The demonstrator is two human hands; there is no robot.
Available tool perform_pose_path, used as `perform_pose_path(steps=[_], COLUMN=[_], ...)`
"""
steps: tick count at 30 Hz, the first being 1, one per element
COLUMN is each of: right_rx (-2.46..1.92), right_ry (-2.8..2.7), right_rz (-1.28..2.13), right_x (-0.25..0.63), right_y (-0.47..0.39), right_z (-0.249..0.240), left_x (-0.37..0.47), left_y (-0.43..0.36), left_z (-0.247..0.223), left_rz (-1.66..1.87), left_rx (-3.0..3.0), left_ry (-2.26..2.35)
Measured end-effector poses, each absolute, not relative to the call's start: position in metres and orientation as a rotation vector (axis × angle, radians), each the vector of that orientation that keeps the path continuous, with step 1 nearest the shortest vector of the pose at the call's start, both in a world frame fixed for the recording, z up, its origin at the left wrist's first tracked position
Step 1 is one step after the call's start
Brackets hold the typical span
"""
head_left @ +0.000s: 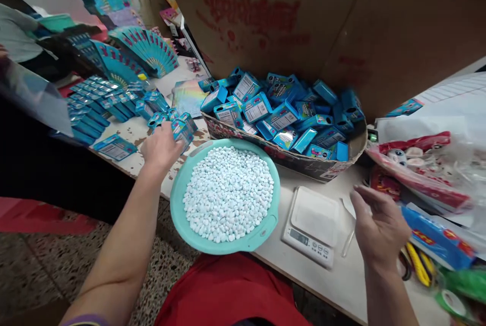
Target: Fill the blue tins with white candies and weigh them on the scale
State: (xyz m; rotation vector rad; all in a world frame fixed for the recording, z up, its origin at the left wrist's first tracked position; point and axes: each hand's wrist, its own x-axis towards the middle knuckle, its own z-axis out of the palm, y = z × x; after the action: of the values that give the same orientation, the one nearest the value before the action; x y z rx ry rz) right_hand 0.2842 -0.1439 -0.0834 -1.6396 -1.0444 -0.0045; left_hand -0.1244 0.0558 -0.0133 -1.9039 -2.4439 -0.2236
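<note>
My left hand (161, 148) reaches past the bowl, its fingers closed on a small blue box (183, 132) at the end of a group of similar boxes. Part of the grip is hidden behind the hand. Between my arms, a turquoise plastic bowl (177, 202) holds a heap of small pale candies (230, 194). To its right lies a white digital scale (317, 212) with nothing on its plate. My right hand (380, 225) hovers right of the scale, thumb and fingers apart, with no object visible in it. Beside it is a thin whitish piece (348, 242), perhaps a scoop or spoon.
An open cardboard box (266, 146) full of blue boxes stands behind the bowl, before a large carton (304, 27). Rows of blue boxes (93, 100) and fanned blue packaging (148, 47) fill the left. Plastic bags (425, 174), yellow-handled scissors (419, 265) and tape (453, 303) lie right.
</note>
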Motion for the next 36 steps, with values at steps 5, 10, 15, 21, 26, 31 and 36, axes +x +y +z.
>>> perform_pose_path(steps=[5, 10, 15, 21, 26, 31, 36], right_rx=[-1.42, -1.493, -1.577, -1.681, -1.462, -1.184, -1.24], right_ry=[-1.558, -1.778, -1.569, -1.408, -1.202, -0.847, -0.709], right_rz=[-0.075, -0.018, 0.124, 0.297, 0.399, 0.817, 0.895], right_x=[0.257, 0.225, 0.184, 0.186, 0.237, 0.239, 0.221], right_y=[-0.029, 0.086, 0.153, 0.144, 0.043, -0.088, -0.149], right_z=[-0.039, -0.028, -0.036, -0.025, -0.019, -0.063, -0.1], left_x=[-0.157, -0.158, -0.126, -0.099, -0.081, -0.054, -0.032], left_y=[0.115, 0.091, 0.011, -0.031, -0.024, -0.019, -0.013], left_z=[-0.079, -0.066, -0.066, -0.11, -0.109, -0.104, -0.094], left_rz=[-0.106, -0.352, -0.673, 0.151, 0.094, -0.078, -0.482], left_rx=[-1.85, -1.81, -2.527, -2.857, -2.848, -2.853, -2.783], left_ry=[-2.69, -2.495, -2.118, -2.096, -2.199, -2.359, -2.701])
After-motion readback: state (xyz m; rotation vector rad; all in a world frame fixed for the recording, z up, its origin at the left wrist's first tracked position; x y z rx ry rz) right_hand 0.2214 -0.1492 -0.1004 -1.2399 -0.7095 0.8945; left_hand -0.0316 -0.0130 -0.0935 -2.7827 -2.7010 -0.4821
